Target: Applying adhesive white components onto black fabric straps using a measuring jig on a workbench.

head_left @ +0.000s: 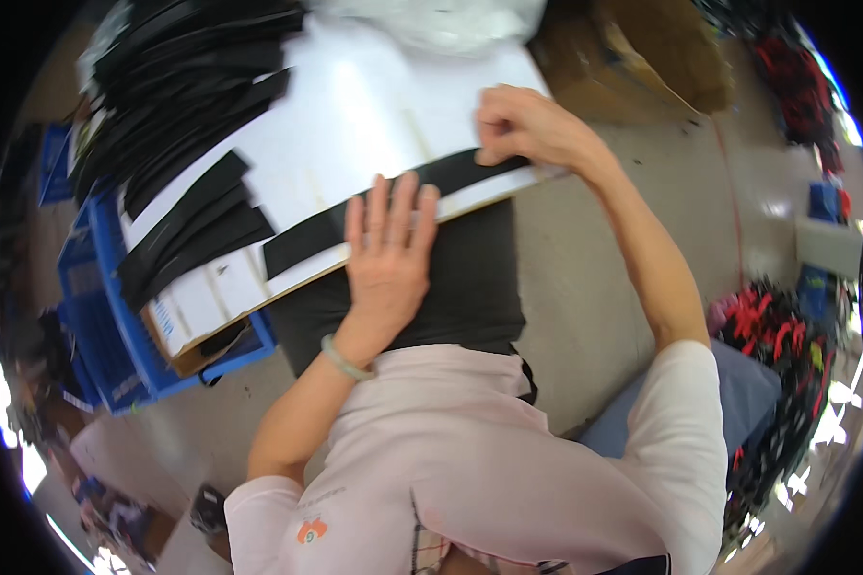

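A long black strip of material (307, 238) lies flat along the near edge of a white board (326, 125). My left hand (390, 244) rests palm down over its middle, fingers stretched out and slightly apart. At the strip's right end is my right hand (527, 125), its fingers curled in and the thumb down against the black material. Whatever those fingers may pinch is hidden. Several shorter black pieces (197, 216) lie overlapped to the left of the strip, on the same board.
Behind them at the far left rises a thick stack of black pieces (192, 77). Clear plastic wrapping (441, 19) sits at the board's far side, beside an open cardboard box (633, 57). Blue crates (115, 316) stand below on the left. Red and black items (767, 326) are heaped at the right.
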The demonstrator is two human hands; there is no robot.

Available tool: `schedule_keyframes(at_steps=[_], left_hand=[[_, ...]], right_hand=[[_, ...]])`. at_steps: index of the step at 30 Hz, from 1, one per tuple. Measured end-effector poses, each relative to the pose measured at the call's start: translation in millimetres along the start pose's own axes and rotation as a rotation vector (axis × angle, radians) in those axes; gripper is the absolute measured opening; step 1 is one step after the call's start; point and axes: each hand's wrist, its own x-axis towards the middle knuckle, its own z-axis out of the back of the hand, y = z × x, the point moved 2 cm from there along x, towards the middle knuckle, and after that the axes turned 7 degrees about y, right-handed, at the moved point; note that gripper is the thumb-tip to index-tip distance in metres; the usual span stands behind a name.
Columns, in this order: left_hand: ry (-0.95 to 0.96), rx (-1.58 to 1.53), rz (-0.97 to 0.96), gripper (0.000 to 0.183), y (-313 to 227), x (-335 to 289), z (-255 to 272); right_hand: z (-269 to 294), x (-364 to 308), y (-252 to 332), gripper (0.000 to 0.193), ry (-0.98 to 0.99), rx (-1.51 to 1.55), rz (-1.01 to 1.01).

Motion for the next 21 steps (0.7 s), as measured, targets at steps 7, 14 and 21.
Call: schedule_keyframes(at_steps=[7,14,21], left_hand=[[-0.023,-0.009,-0.056,0.047,-4.5,-2.4,-2.9],[-0.061,-0.045,-0.024,0.042,-1.9,-3.3,-3.0],[0.014,-0.087,-0.002,0.043,0.4,-13.6,-25.2]], right_hand=[[1.0,-13.0,17.9,0.025,-0.026,0.016,-0.082],[-8.7,9.5,45.3,0.021,-0.131,-0.034,-0.013],[-95.1,91.6,128.3,0.022,-0.134,-0.212,0.284]])
